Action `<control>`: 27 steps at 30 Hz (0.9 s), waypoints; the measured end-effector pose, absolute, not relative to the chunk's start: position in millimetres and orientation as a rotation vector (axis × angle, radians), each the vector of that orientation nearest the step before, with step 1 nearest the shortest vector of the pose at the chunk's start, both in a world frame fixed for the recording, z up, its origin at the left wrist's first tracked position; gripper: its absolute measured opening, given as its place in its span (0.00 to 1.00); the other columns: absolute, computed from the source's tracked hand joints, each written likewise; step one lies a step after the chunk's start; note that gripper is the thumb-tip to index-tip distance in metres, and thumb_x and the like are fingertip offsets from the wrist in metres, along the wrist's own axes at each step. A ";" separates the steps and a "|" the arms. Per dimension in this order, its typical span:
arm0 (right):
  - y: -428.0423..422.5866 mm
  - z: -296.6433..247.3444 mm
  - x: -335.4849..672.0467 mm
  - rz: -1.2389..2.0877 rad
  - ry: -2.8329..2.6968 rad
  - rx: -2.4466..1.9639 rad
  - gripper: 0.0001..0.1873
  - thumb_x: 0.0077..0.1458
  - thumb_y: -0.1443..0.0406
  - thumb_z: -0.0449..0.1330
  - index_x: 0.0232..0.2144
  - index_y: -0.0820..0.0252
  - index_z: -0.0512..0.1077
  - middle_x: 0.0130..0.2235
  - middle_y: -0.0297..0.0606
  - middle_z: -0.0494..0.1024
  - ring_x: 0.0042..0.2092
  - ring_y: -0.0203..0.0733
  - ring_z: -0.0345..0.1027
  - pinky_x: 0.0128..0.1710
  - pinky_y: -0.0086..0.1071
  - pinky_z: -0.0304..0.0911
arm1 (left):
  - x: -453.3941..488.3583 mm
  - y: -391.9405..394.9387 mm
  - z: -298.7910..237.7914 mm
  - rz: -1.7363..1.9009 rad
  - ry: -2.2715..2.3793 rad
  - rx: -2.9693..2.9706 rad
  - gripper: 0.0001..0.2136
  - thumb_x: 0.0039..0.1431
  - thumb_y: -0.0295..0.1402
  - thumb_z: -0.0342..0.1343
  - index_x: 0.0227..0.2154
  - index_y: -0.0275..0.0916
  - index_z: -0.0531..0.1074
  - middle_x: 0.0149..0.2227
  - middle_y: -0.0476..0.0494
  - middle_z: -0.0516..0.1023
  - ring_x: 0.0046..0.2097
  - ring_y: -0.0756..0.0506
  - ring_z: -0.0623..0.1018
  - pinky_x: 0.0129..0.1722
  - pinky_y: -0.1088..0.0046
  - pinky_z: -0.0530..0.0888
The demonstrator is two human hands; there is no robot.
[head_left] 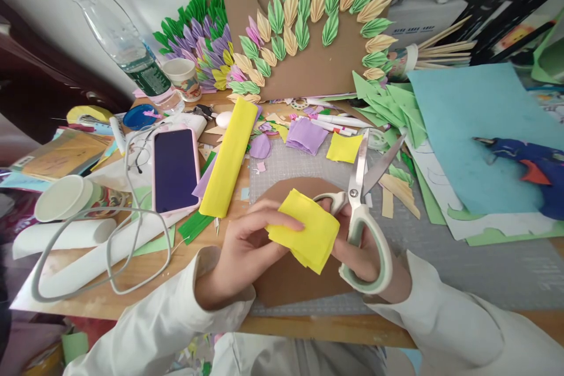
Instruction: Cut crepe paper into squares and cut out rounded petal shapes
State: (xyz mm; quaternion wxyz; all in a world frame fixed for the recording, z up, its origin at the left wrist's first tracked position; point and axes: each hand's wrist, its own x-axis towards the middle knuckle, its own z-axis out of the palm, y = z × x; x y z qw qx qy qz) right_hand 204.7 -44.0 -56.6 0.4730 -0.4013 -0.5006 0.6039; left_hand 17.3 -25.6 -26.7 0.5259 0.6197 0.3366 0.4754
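Note:
Pinched in my left hand point(253, 238) is a small stack of yellow crepe paper squares point(306, 229), thumb and fingers on its left edge. My right hand point(363, 249) has the white-handled scissors point(369, 241) hooked over it, blades spread and pointing away from me. Its fingertips also reach the right side of the stack, partly hidden behind the paper. Beneath both hands lies a brown cardboard piece point(282, 285) on the grey cutting mat point(497, 270). A long folded yellow crepe strip point(229, 158) and a single yellow square point(345, 147) lie beyond the hands.
A phone point(175, 170) and a looped white cable point(108, 247) lie at left, near a water bottle point(141, 64). Purple squares point(307, 136) sit mid-table. Behind stands a cardboard panel point(304, 76) with folded paper leaves. A glue gun point(529, 158) rests on blue paper point(467, 111) at right.

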 end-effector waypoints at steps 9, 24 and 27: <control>-40.1 -50.6 216.9 1.525 -1.219 -1.058 0.14 0.52 0.55 0.66 0.34 0.50 0.66 0.32 0.32 0.65 0.28 0.38 0.58 0.28 0.34 0.61 | 12.5 -28.1 -20.2 0.971 0.697 1.432 0.11 0.61 0.27 0.56 0.45 0.42 0.78 0.40 0.40 0.80 0.40 0.44 0.78 0.38 0.72 0.73; -23.4 -17.7 243.3 2.124 -1.140 -0.682 0.19 0.52 0.47 0.60 0.31 0.55 0.68 0.26 0.32 0.67 0.26 0.39 0.63 0.28 0.35 0.63 | -1.2 -14.9 -22.8 1.026 0.730 1.099 0.06 0.59 0.36 0.60 0.34 0.44 0.81 0.33 0.46 0.79 0.31 0.48 0.75 0.30 0.76 0.72; -20.7 -1.0 257.6 2.484 -1.046 -0.576 0.29 0.50 0.38 0.53 0.30 0.57 0.70 0.25 0.35 0.70 0.25 0.40 0.68 0.25 0.34 0.66 | -3.6 -9.3 -22.3 1.104 0.741 0.966 0.05 0.56 0.37 0.62 0.31 0.43 0.81 0.31 0.47 0.77 0.27 0.50 0.73 0.25 0.77 0.70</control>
